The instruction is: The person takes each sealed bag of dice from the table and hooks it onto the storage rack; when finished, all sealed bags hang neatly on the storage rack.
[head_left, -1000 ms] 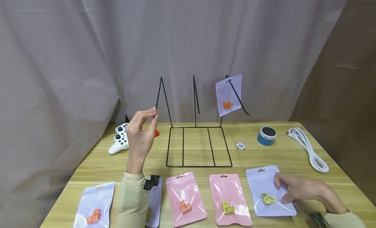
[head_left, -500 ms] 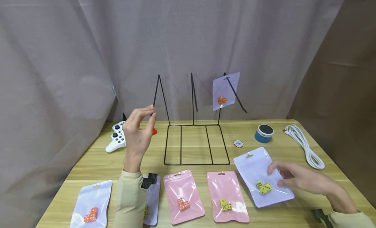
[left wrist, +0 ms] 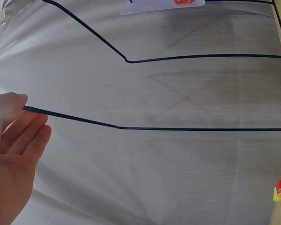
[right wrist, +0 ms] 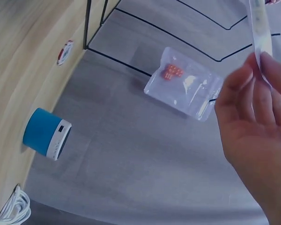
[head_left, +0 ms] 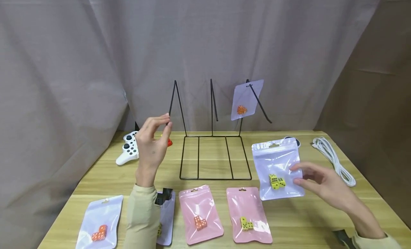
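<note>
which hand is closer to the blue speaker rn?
Right. The right hand holds a white pouch of yellow dice up just in front of the blue speaker. The left hand is across the table, pinching the wire rack's leftmost hook.

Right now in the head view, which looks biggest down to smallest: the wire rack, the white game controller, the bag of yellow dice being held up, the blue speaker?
1. wire rack
2. bag of yellow dice, though it is held nearer the camera
3. white game controller, partly hidden
4. blue speaker, mostly hidden behind the bag, so unsure

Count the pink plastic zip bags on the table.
2. One pink plastic zip bag with orange dice lies front centre; the pink bag with yellow dice lies just right of it.
</note>
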`<state>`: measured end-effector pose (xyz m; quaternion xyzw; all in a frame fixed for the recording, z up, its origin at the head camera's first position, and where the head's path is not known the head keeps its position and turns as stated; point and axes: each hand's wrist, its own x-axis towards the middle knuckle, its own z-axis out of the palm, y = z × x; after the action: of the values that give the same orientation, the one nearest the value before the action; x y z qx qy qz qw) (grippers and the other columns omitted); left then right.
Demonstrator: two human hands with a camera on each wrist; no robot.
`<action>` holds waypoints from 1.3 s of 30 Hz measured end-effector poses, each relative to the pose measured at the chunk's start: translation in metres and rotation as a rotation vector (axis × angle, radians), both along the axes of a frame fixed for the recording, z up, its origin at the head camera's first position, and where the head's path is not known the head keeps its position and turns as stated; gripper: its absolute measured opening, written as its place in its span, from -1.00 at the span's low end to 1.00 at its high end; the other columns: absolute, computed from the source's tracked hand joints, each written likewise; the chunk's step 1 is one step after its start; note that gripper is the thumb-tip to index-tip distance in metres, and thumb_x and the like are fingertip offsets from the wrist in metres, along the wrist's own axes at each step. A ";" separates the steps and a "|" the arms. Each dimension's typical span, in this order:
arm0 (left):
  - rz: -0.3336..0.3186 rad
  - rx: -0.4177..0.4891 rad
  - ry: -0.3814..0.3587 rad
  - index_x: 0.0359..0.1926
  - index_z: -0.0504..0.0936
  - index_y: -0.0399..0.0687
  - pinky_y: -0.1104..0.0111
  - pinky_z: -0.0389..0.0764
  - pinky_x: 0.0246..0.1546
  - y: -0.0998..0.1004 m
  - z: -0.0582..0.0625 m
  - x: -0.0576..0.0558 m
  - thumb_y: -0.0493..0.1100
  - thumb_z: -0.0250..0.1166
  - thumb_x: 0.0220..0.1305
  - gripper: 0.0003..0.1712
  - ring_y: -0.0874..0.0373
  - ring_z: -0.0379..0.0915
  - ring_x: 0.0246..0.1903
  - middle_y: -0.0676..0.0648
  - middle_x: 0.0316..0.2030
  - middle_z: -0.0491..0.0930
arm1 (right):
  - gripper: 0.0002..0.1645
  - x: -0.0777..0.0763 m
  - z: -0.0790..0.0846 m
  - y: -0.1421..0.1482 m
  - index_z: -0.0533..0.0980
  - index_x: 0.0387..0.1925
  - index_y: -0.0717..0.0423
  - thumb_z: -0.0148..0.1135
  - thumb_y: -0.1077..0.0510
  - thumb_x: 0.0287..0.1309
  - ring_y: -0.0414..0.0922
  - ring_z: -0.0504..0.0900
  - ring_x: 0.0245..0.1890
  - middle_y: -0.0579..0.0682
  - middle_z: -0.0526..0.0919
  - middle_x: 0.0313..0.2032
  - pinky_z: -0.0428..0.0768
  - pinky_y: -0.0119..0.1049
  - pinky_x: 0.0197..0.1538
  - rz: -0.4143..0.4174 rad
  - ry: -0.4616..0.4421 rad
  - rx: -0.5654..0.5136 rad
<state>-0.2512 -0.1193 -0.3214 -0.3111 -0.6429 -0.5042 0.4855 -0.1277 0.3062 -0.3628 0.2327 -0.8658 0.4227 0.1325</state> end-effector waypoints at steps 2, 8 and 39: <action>0.003 -0.004 -0.004 -0.33 0.63 -0.40 0.23 0.59 0.02 0.001 0.000 0.000 -0.52 0.31 0.09 -0.90 0.01 0.59 -0.13 -0.21 -0.25 0.64 | -0.54 0.001 0.002 -0.002 0.55 -0.09 0.18 0.30 0.55 -0.07 -0.23 0.60 -0.37 -0.10 0.63 -0.26 0.58 -0.48 -0.43 -0.037 0.041 -0.023; 0.019 -0.003 0.010 -0.33 0.64 -0.38 0.24 0.60 0.00 0.001 0.001 0.000 -0.52 0.32 0.08 -0.90 0.01 0.59 -0.14 -0.21 -0.26 0.64 | -0.50 -0.001 0.005 -0.006 0.55 -0.12 0.30 0.29 0.65 -0.17 -0.29 0.58 -0.43 -0.08 0.64 -0.35 0.53 -0.50 -0.52 -0.090 0.123 -0.107; 0.025 -0.008 -0.001 -0.34 0.63 -0.38 0.24 0.59 0.02 0.007 -0.004 0.003 -0.53 0.32 0.07 -0.89 0.02 0.59 -0.13 -0.20 -0.27 0.65 | -0.50 -0.028 0.013 -0.030 0.53 -0.10 0.38 0.30 0.66 -0.18 -0.24 0.58 -0.42 0.02 0.65 -0.39 0.56 -0.56 -0.44 -0.099 0.179 -0.170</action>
<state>-0.2487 -0.1123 -0.3249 -0.3048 -0.6490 -0.4954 0.4904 -0.1559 0.2762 -0.3503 0.2142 -0.8221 0.4650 0.2490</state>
